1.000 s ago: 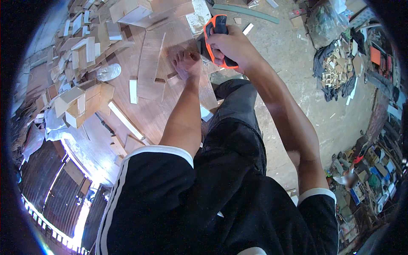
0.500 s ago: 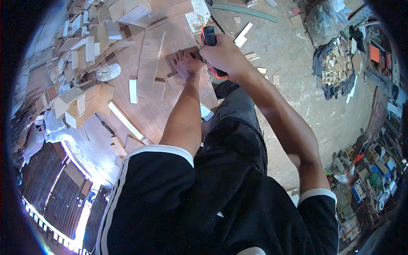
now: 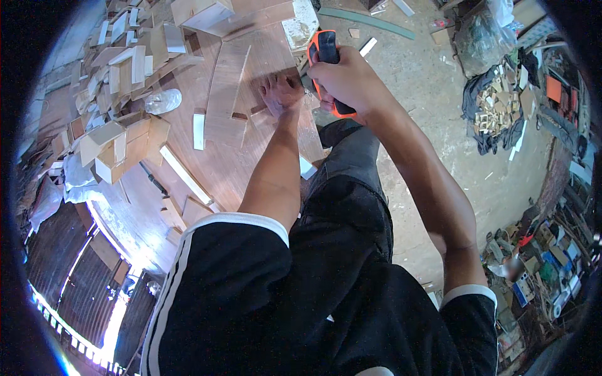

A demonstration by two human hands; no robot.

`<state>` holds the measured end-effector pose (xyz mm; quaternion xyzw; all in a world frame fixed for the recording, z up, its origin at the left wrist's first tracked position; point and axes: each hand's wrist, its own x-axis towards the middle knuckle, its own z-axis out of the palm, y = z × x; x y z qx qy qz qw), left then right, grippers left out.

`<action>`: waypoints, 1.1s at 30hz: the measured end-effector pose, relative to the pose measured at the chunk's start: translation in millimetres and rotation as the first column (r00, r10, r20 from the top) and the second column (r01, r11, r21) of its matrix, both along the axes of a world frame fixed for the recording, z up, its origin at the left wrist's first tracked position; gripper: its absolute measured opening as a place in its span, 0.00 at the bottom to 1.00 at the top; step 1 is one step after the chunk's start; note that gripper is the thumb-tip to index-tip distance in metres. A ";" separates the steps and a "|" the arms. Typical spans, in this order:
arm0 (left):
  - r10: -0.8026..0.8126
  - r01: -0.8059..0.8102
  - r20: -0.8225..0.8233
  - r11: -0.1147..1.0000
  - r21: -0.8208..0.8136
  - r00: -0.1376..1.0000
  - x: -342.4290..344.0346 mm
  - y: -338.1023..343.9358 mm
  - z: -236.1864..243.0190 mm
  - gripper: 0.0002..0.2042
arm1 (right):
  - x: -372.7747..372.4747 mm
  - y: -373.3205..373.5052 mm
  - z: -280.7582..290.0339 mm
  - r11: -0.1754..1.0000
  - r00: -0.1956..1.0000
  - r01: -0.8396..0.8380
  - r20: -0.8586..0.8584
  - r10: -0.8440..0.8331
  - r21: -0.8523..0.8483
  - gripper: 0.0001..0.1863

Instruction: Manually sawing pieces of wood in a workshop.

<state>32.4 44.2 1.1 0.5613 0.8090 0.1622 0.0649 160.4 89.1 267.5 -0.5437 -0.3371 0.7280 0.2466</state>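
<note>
My right hand (image 3: pixel 352 80) is closed round the black and orange handle of a hand saw (image 3: pixel 327 47), just past the right edge of the wooden worktable (image 3: pixel 235 172). A short part of the grey blade shows beside the handle; the rest is hidden. Close to that edge my left hand (image 3: pixel 282 95) lies palm down with its fingers spread, pressing on a wooden strip (image 3: pixel 259 115). Left of it lies a wide wooden board (image 3: pixel 221 94) with a slanting edge.
Wooden box-like pieces (image 3: pixel 125 147) and stacked offcuts (image 3: pixel 128 66) crowd the table's left side. A clear plastic bottle (image 3: pixel 163 101) lies among them. On the floor at right, a dark sack (image 3: pixel 495 113) holds wood scraps. A green strip (image 3: pixel 367 22) lies beyond the table.
The saw and my right hand have shifted right and slightly down, away from my left hand. The left hand stays on the wood; the whole view has shifted slightly.
</note>
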 end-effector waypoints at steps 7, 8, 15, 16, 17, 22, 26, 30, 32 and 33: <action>0.005 -0.012 0.066 0.994 0.105 0.998 6.2 -0.6 0.7 0.10 | 5.0 0.2 3.4 0.999 1.000 -0.019 -0.015 0.018 -0.028 0.07; 0.012 -0.018 0.058 0.994 0.107 0.998 -0.2 -1.0 -5.2 0.10 | 2.1 -0.5 6.0 0.999 0.999 -0.025 -0.023 0.025 -0.026 0.07; -0.041 0.042 -0.006 0.990 0.132 0.999 6.2 -2.4 5.7 0.10 | -1.6 -11.2 -2.5 0.996 0.991 -0.078 0.111 0.072 0.051 0.06; -0.010 0.009 0.011 0.992 0.124 1.000 8.9 -1.9 10.0 0.10 | -4.2 -12.5 -2.7 0.994 0.988 -0.091 0.128 0.082 0.067 0.05; -0.013 0.011 0.013 0.992 0.126 1.000 10.7 -0.8 12.4 0.10 | -4.2 -11.5 -5.3 0.996 0.992 -0.091 0.087 0.089 0.021 0.05; -0.010 0.008 0.042 0.998 0.065 0.999 -6.4 -0.1 2.2 0.10 | -10.2 -16.7 -32.7 0.993 0.994 0.097 0.055 -0.093 -0.070 0.05; -0.016 0.017 -0.004 0.994 0.107 1.000 2.6 -4.6 3.5 0.11 | -8.5 -37.1 -29.1 0.989 0.983 0.135 0.135 -0.126 -0.060 0.06; 0.006 -0.007 0.085 1.000 0.015 0.996 7.3 -0.5 19.0 0.11 | -4.6 -19.8 -29.9 0.980 0.982 0.186 -0.002 -0.186 -0.073 0.06; -0.006 0.005 0.074 1.000 0.020 0.997 6.0 -1.4 17.4 0.10 | -6.0 -12.8 -36.4 0.983 0.983 0.162 -0.071 -0.169 -0.088 0.06; 0.010 -0.011 0.071 1.000 0.010 0.997 6.1 -2.3 16.9 0.10 | -6.3 -13.0 -38.5 0.988 0.990 0.137 -0.018 -0.139 -0.077 0.05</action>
